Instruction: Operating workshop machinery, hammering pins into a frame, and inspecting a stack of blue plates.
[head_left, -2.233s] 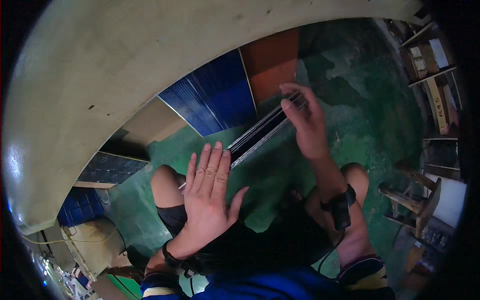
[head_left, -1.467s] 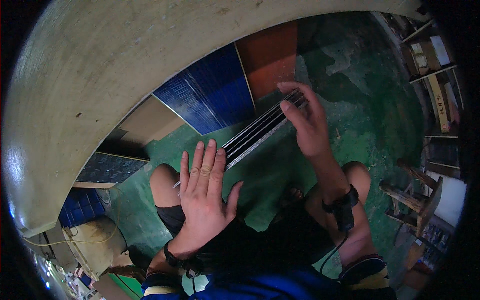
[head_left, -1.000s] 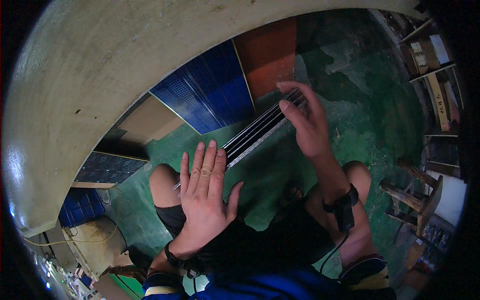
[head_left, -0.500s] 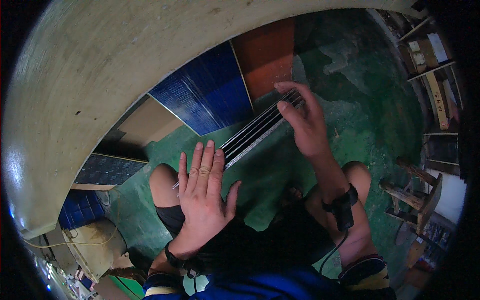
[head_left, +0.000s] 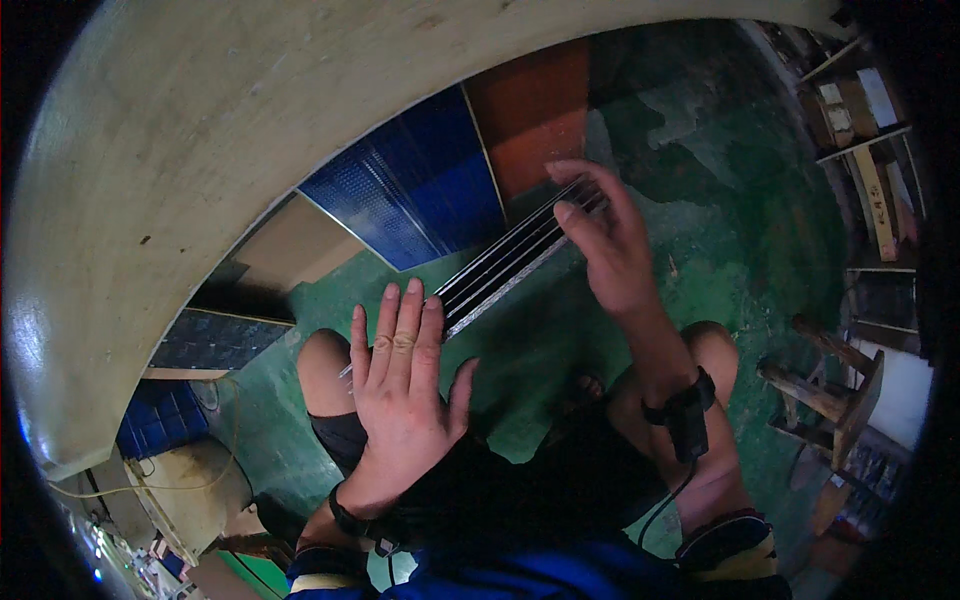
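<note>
A long, slim dark strip [head_left: 515, 268] with silver lines along its length slants up to the right above my knees. Whether it is one piece or a bundle of thin rods, I cannot tell. My right hand [head_left: 615, 250] curls around its upper right end, thumb on the near side and fingers on the far side. My left hand [head_left: 405, 385] lies flat across the lower left part, back upward, fingers stretched and thumb apart. It hides that stretch of the strip; thin pale ends peek out beside the little finger.
A big pale curved surface [head_left: 200, 130] arches over the upper left. Under its edge stand a blue panel [head_left: 410, 180] and a red-brown panel [head_left: 530, 115]. At right are a wooden stool [head_left: 835, 390] and cluttered shelves [head_left: 865, 145]. The floor [head_left: 700, 220] is green.
My left hand has shifted slightly to the left along the strip, its fingers still stretched. My right hand keeps its hold in almost the same place.
</note>
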